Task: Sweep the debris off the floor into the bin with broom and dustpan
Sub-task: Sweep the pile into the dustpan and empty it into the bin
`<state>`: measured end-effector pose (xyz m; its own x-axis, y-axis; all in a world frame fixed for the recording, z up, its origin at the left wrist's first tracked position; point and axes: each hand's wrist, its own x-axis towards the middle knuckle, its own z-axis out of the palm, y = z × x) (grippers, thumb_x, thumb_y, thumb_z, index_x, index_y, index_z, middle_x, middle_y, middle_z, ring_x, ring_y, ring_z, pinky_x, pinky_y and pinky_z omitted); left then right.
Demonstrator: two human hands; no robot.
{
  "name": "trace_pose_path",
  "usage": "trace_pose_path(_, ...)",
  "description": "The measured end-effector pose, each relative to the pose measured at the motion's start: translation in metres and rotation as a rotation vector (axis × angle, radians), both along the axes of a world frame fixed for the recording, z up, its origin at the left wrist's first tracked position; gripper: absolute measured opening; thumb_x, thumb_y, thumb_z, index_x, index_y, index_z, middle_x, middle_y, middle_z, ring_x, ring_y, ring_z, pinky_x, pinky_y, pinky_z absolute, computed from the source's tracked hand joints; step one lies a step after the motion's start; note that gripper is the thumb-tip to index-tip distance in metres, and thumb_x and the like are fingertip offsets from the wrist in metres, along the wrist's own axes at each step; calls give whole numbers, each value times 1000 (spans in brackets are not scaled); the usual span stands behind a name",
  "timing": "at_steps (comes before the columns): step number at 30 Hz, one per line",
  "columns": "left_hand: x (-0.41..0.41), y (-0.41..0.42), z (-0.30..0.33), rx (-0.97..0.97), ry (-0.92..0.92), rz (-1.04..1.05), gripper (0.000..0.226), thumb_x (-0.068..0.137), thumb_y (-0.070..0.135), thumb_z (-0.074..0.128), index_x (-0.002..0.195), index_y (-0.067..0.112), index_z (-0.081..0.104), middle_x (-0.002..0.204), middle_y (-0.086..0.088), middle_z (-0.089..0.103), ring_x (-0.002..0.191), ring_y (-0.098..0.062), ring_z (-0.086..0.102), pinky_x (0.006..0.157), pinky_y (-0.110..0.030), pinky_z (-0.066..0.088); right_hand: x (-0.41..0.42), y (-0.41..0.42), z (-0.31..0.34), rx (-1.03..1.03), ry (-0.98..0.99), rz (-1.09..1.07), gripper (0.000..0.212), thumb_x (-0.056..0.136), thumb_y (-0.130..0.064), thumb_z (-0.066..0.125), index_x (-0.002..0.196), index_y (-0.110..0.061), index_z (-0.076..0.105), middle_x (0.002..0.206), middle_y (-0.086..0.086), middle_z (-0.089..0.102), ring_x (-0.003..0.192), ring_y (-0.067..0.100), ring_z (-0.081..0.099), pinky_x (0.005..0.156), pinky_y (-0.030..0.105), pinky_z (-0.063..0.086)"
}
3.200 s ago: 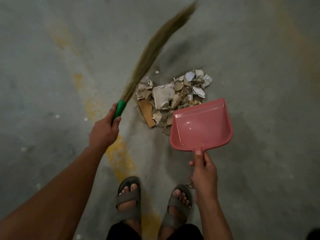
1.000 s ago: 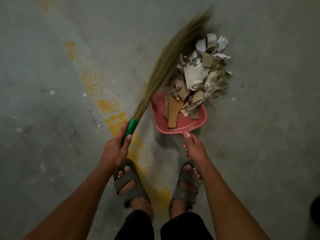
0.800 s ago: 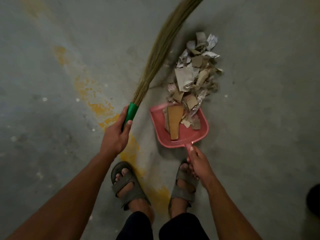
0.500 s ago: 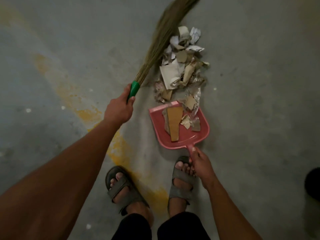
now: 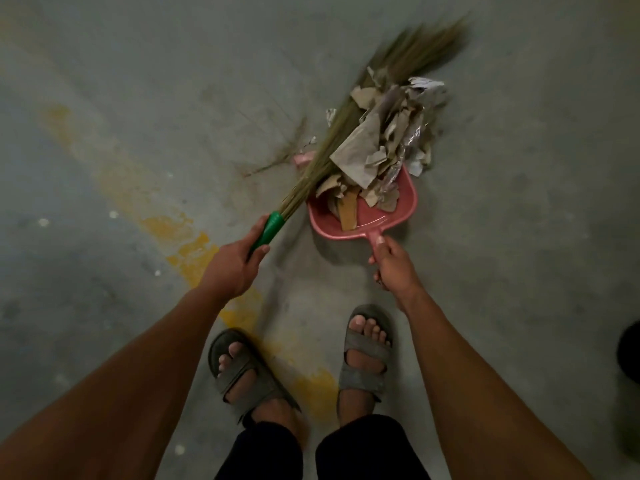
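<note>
The left hand gripped the green-handled straw broom; the right hand held the pink plastic dustpan on the grey concrete floor. The torn paper and cardboard debris lay partly in the pan, partly beyond its lip. Judged roughly half-collected. No bin was in view.

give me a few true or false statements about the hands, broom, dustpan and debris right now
1. The left hand grips the broom by its green handle. True.
2. The dustpan is blue. False: it is pink.
3. The right hand holds the dustpan's handle. True.
4. All the debris is inside the dustpan. False: much of the pile lies past its front edge.
5. The person is barefoot. False: both feet wear sandals.
</note>
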<state>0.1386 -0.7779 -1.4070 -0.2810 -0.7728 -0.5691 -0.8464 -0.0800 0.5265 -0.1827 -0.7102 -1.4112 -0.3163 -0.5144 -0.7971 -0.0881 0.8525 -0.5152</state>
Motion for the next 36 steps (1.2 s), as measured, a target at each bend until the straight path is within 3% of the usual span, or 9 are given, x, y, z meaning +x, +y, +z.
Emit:
trace_pose_path(4,-2,16,17,-56,44,97,63,110,42,47,165,49,17,84,-9,65,70,-29,64,68,-38,52,-2,6,0,-4,-30,-28,36,113,-45,42,139,-30,62,98,5,64,71,14,53,42,16,38)
trace_pose_path(13,-28,-18,42,-218,-11,172,66,109,44,48,164,53,11,84,-8,65,69,-30,62,64,-41,54,-4,21,6,26,-20,-62,37,114,-44,42,144,-31,59,96,4,65,64,12,50,42,18,38)
trace_pose_path(16,-45,-52,34,-201,-75,111,64,110,46,45,164,52,11,101,-19,71,82,-37,67,75,-46,58,-7,22,3,29,-28,-56,35,114,-43,41,141,-33,60,97,5,66,63,12,49,45,22,39)
trace_pose_path(20,-71,-99,12,-143,-121,-13,61,110,46,43,165,49,16,153,-14,56,125,-41,61,101,-45,50,-13,23,-3,12,-41,-45,31,113,-42,41,136,-32,61,95,4,66,57,11,47,48,24,36)
trace_pose_path(23,-73,-111,-7,-95,-76,-82,62,109,45,47,165,47,20,161,-8,48,140,-37,52,113,-44,43,-17,25,-8,0,-44,-39,34,113,-43,42,137,-29,61,92,2,66,57,11,47,46,22,36)
trace_pose_path(28,-40,-66,-13,11,-47,-117,61,109,48,47,163,53,18,127,-23,69,107,-42,68,97,-45,53,-17,25,-10,-26,-51,-68,33,113,-40,42,138,-29,61,93,4,65,58,12,48,45,23,37)
trace_pose_path(36,-10,12,14,-11,33,-22,61,109,46,49,160,60,18,104,-13,75,84,-32,70,81,-43,58,-12,30,3,-105,-136,-114,35,114,-40,44,141,-26,61,93,6,61,56,11,43,43,19,36)
